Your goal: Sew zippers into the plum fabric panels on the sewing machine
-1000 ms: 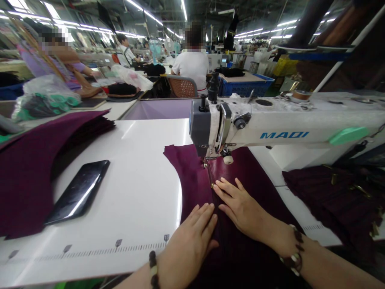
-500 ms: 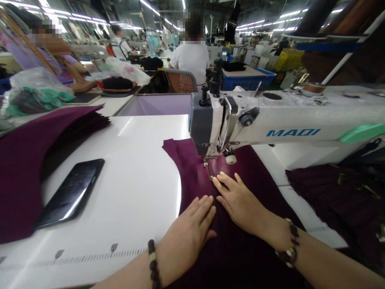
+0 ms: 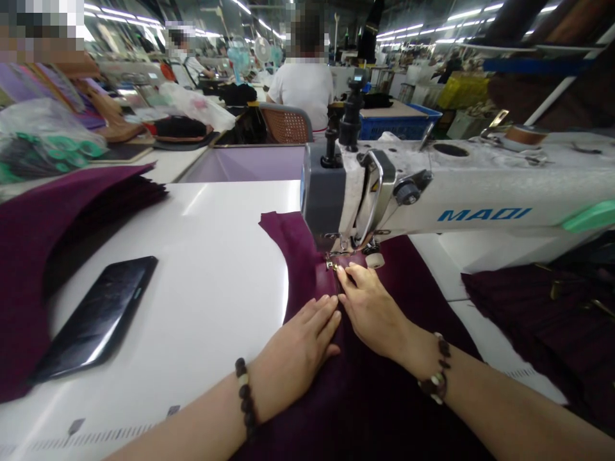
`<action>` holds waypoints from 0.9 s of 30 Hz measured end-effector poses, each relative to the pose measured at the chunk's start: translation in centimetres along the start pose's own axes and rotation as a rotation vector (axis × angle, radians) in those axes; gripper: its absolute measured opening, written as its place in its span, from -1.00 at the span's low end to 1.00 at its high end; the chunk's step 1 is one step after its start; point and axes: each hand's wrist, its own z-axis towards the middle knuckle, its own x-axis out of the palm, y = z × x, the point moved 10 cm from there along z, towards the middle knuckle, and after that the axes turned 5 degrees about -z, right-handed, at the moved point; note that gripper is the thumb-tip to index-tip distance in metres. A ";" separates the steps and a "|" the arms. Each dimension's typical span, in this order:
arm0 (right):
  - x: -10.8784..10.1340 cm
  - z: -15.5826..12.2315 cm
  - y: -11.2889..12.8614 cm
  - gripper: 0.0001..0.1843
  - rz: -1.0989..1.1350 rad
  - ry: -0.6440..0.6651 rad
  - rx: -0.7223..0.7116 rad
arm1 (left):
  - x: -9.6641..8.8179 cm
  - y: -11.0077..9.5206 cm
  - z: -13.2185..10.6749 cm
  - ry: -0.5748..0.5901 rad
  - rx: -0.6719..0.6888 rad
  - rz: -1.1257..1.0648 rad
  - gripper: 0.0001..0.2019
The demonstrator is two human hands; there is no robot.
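Plum-coloured woven cloth [image 3: 307, 269] lies across the white counter [image 3: 216, 256] in the lower middle of the frame, its curved edge to the left and its far end under the needle head of the white-and-grey industrial sewing machine [image 3: 432, 192]. The left hand [image 3: 298, 346] rests flat on it, grip open, fingers together and pointing up-frame. That pose suits pressing the layer smooth against the counter rather than holding it. The right hand [image 3: 372, 307] sits just beyond and touching it, fingers bent, the tips right at the small metal presser foot [image 3: 336, 259] where a seam line runs. Whether its grip pinches an edge there or only bears down, I cannot tell. Each wrist wears a dark bead bracelet.

Around them: a black smartphone [image 3: 93, 320] lies face up at the lower left, well apart from the cloth, and a thick stack of plum cut pieces [image 3: 48, 224] fills the left edge. A dark heap of gathered fabric [image 3: 538, 314] lies at the right. The machine arm overhangs the cloth closely, leaving the fingertips little room. In the upper middle a person in a white shirt [image 3: 302, 89] sits facing away.
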 end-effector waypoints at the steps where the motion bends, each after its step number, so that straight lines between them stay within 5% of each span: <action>1: 0.0 0.2 -0.1 -0.56 0.002 -0.012 0.005 | 0.0 0.2 0.1 0.000 0.002 0.003 -0.56; 14: -0.2 2.1 -1.6 -0.58 0.096 -0.048 -0.009 | -0.3 2.0 1.6 0.044 0.004 -0.035 -0.57; 22: -0.2 -4.4 0.4 -0.50 -0.035 0.009 0.010 | -0.3 0.3 -0.8 0.073 -0.054 -0.021 -0.47; 27: 0.1 -5.3 0.6 -0.51 -0.017 0.042 -0.090 | -0.3 -1.5 -1.8 0.096 -0.016 -0.044 -0.48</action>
